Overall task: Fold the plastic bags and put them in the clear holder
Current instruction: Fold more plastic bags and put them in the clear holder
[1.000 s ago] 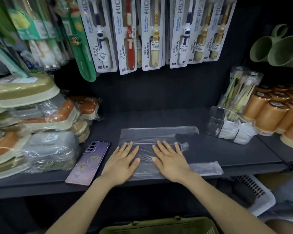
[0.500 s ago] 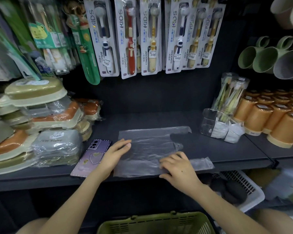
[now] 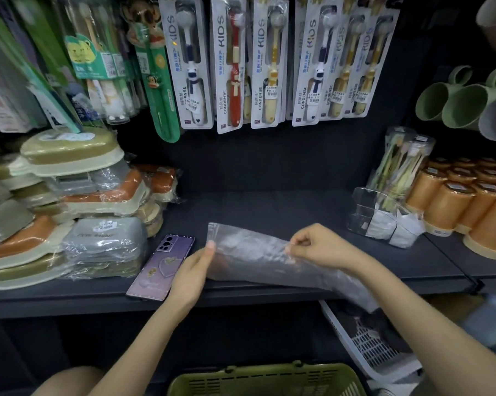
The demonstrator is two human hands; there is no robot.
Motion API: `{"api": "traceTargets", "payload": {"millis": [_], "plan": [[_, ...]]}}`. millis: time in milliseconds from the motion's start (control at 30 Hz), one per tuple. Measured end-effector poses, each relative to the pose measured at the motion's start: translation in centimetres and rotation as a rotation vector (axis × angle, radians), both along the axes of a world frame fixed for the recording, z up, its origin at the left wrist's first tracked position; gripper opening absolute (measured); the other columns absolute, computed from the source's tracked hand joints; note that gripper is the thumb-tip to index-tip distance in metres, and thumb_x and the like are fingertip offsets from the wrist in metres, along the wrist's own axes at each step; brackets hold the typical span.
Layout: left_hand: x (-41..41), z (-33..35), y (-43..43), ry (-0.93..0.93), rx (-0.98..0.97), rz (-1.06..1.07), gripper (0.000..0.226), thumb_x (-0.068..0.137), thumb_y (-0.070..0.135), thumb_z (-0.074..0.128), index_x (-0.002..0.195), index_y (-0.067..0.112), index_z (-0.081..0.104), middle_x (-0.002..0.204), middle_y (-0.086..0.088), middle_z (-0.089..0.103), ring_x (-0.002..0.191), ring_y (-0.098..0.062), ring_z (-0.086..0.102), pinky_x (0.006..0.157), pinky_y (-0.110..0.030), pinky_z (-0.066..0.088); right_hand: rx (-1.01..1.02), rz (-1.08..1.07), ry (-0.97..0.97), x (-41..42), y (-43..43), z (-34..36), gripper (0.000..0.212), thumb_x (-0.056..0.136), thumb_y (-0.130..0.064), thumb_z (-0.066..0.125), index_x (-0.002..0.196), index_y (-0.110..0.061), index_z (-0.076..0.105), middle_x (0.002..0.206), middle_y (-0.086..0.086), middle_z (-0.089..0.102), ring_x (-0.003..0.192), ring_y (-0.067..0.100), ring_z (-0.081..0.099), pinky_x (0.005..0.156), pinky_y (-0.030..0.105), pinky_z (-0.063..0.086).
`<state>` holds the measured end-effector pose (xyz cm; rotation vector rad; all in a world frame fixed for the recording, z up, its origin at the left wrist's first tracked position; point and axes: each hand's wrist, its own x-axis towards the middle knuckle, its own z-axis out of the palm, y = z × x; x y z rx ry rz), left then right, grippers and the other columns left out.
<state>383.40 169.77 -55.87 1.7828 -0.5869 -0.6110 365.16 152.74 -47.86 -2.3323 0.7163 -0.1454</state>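
Dark shelf [image 3: 269,207] bears a clear plastic holder [image 3: 358,208] containing folded whitish bags [image 3: 404,234]; left hand [image 3: 189,277] and right hand [image 3: 322,247] both pinch a translucent plastic bag [image 3: 249,260].

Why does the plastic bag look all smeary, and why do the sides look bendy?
Head view: the plastic bag, held between the left hand and right hand, is blurred and catches pale glare. Head view: the wide lens bows the shelf edge and tilts the toothbrush packs outward; under the shelf it is dark.
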Motion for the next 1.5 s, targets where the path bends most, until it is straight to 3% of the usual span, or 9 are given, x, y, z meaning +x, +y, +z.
{"api": "traceTargets", "payload": {"millis": [100, 233, 633, 833, 933, 1067, 1200, 1300, 1500], "plan": [[-1.2, 0.3, 0.2, -0.156, -0.024, 0.045, 0.029, 0.097, 0.042, 0.048, 0.082, 0.021, 0.061, 0.083, 0.008, 0.066, 0.086, -0.012, 0.061, 0.079, -0.030, 0.043, 0.024, 0.067, 0.126, 1.8, -1.9, 1.3, 0.022, 0.087, -0.023, 0.066, 0.069, -0.012, 0.071, 0.053, -0.015, 0.057, 0.055, 0.000, 0.050, 0.061, 0.019, 0.041], [0.1, -0.6, -1.3, -0.281, 0.076, 0.142, 0.014, 0.094, 0.034, 0.057, 0.099, 0.021, 0.055, 0.081, 0.007, 0.065, 0.085, -0.021, 0.063, 0.070, -0.031, 0.043, -0.029, 0.100, 0.254, 4.5, -3.7, 0.7, 0.015, 0.084, -0.025, 0.068, 0.076, -0.014, 0.074, 0.071, -0.011, 0.066, 0.073, 0.007, 0.059, 0.076, 0.030, 0.050], [0.4, -1.3, -2.2, -0.743, 0.405, 0.069, 0.061, 0.094, 0.035, 0.054, 0.146, 0.016, 0.028, 0.097, -0.008, 0.068, 0.086, -0.030, 0.065, 0.069, -0.034, 0.043, -0.096, 0.055, 0.303, 7.2, -5.7, -5.0, 0.009, 0.085, -0.028, 0.066, 0.084, -0.019, 0.069, 0.082, -0.012, 0.062, 0.084, 0.012, 0.060, 0.073, 0.028, 0.047], [0.5, -1.6, -2.3, -1.197, 0.350, 0.061, 0.031, 0.074, 0.023, 0.069, 0.101, 0.007, 0.069, 0.089, -0.013, 0.062, 0.074, -0.033, 0.060, 0.068, -0.041, 0.049, -0.103, 0.072, 0.291, 7.4, -6.1, -5.4, 0.009, 0.086, -0.028, 0.066, 0.079, -0.022, 0.066, 0.076, -0.014, 0.060, 0.079, 0.009, 0.058, 0.073, 0.027, 0.046], [0.3, -0.8, -3.5, -1.041, 0.206, -0.101, 0.033, 0.087, 0.023, 0.045, 0.097, 0.009, 0.073, 0.108, -0.012, 0.066, 0.091, -0.034, 0.063, 0.084, -0.040, 0.049, -0.105, 0.097, 0.292, 7.5, -6.1, -5.5, 0.010, 0.086, -0.028, 0.065, 0.077, -0.026, 0.064, 0.076, -0.015, 0.060, 0.076, 0.006, 0.056, 0.069, 0.024, 0.044], [-0.1, -0.3, -4.7, -0.870, 0.313, -0.232, 0.036, 0.102, 0.024, 0.039, 0.131, 0.014, 0.058, 0.151, -0.004, 0.040, 0.141, -0.025, 0.033, 0.117, -0.027, 0.010, -0.086, 0.116, 0.270, 7.4, -6.2, -5.3, 0.011, 0.087, -0.027, 0.066, 0.076, -0.028, 0.063, 0.076, -0.015, 0.060, 0.076, 0.005, 0.056, 0.068, 0.022, 0.044], [-0.5, -1.9, -4.5, -0.964, 0.473, -0.390, 0.055, 0.102, 0.044, 0.020, 0.149, 0.019, 0.032, 0.160, -0.004, 0.018, 0.148, -0.027, 0.011, 0.118, -0.030, -0.001, -0.084, 0.128, 0.260, 7.3, -6.3, -5.3, 0.007, 0.087, -0.027, 0.066, 0.079, -0.027, 0.066, 0.080, -0.016, 0.061, 0.080, 0.005, 0.057, 0.076, 0.025, 0.046], [-0.8, -3.0, -3.9, -0.995, 0.519, -0.405, 0.090, 0.077, 0.060, -0.012, 0.153, 0.022, 0.018, 0.162, -0.002, 0.009, 0.149, -0.024, 0.003, 0.112, -0.024, -0.011, -0.067, 0.122, 0.244, 7.5, -6.5, -5.5, 0.009, 0.087, -0.027, 0.066, 0.078, -0.026, 0.066, 0.077, -0.016, 0.060, 0.074, 0.003, 0.055, 0.073, 0.022, 0.045], [-0.9, -3.3, -4.0, -0.969, 0.606, -0.376, 0.098, 0.070, 0.063, -0.019, 0.154, 0.018, 0.005, 0.162, -0.005, -0.001, 0.149, -0.019, -0.006, 0.111, -0.024, -0.016, 0.055, 0.083, 0.197, 7.3, -7.0, -5.5, 0.004, 0.086, -0.021, 0.069, 0.086, -0.017, 0.069, 0.076, -0.012, 0.061, 0.069, 0.002, 0.054, 0.066, 0.015, 0.042]]}}
